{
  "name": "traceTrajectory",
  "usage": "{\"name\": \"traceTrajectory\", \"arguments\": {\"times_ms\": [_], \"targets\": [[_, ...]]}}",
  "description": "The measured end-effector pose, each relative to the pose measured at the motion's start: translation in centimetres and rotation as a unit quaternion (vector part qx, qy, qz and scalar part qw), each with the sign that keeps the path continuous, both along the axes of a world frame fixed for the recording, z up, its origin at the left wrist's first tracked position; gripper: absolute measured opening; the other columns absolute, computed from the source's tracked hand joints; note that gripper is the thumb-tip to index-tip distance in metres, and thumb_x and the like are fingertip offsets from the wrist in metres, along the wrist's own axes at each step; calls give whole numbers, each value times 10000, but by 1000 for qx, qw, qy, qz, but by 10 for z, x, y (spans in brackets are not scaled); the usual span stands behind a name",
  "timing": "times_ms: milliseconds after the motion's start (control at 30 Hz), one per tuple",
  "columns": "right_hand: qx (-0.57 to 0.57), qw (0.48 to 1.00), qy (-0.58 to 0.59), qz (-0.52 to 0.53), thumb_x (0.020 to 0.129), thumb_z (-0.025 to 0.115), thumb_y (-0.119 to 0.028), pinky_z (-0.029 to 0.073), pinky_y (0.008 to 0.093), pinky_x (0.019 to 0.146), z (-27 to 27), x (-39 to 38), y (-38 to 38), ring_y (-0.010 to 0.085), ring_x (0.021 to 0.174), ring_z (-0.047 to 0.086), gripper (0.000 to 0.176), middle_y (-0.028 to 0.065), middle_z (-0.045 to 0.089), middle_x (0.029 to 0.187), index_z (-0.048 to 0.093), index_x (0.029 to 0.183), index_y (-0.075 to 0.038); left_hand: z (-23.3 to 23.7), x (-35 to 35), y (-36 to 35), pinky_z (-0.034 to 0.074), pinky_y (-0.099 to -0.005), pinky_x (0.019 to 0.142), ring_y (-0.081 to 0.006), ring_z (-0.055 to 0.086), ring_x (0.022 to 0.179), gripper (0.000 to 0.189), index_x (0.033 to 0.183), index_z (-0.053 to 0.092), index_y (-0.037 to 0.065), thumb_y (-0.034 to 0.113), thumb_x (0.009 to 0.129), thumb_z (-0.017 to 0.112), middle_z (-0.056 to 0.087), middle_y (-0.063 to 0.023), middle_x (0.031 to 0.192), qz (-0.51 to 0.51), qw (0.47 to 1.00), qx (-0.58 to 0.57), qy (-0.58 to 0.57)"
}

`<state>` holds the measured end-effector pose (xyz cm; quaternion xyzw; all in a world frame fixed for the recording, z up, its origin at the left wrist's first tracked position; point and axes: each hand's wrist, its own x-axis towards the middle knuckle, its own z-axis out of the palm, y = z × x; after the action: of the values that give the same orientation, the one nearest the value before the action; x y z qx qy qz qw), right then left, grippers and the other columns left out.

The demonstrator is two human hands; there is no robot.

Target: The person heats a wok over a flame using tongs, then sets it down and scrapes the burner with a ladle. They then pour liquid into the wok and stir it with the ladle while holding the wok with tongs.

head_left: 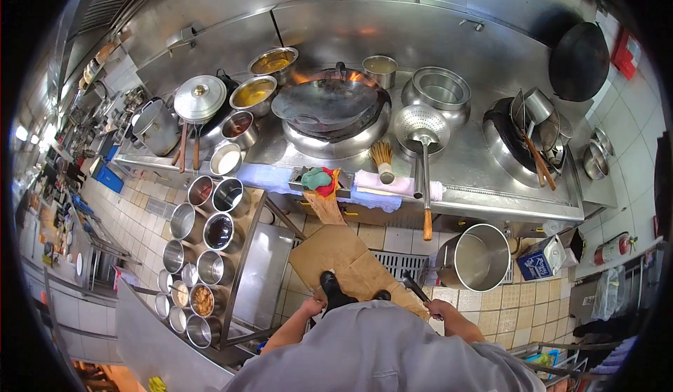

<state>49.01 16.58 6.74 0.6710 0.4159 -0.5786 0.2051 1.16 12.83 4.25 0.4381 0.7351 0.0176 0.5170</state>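
Note:
My right hand (439, 309), low on the right beside my body, is closed around a black stick-like tool (416, 287). The tool slants up and left over the floor; its exact kind does not show. My left hand (313, 306) hangs by my leg with its fingers curled, and whatever may be inside them is hidden. Ahead on the range, a large black wok (326, 101) sits over a burner, with flames at its back rim. A perforated strainer (421, 127) with a wooden handle and a bamboo brush (382, 159) lie to the wok's right.
Several metal pots, one with dark liquid (219, 231), crowd a cart (242, 252) at left. A big stockpot (482, 257) and a blue-white tin (541, 259) stand on the floor at right. Flattened cardboard (364, 259) lies underfoot. Folded towels (399, 185) line the range's front edge.

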Motion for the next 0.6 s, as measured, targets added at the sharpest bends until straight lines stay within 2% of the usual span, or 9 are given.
{"name": "traceTrajectory", "arguments": {"times_ms": [167,267,367,600], "targets": [[-6,1000,1,-17,903,436,-464,355,359,370,-16,2,-1,195,370,451,532,92,486,496,516,644,-7,9,2,-2,505,-340,750,-212,663,759,329,967,645,110,363,762,596,676,-113,839,11,1000,7,3],[-11,1000,1,27,903,434,-465,365,359,374,-6,-1,4,197,376,464,521,94,496,505,511,660,-10,-16,-6,-6,503,-342,756,-216,662,759,334,979,642,117,366,764,593,677,-107,824,0,1000,29,-7],[-1,1000,15,-19,903,419,-478,375,365,381,-3,-5,4,199,377,466,521,93,499,508,509,681,-15,-15,-6,-5,500,-344,766,-221,662,760,349,991,639,122,384,767,583,678,-103,820,5,1000,9,7],[6,1000,7,7,901,416,-480,376,361,382,3,-9,9,198,376,463,516,95,497,510,508,687,-20,4,-1,-5,498,-348,768,-221,662,744,366,999,638,121,400,774,563,678,-99,799,10,1000,5,3]]}}
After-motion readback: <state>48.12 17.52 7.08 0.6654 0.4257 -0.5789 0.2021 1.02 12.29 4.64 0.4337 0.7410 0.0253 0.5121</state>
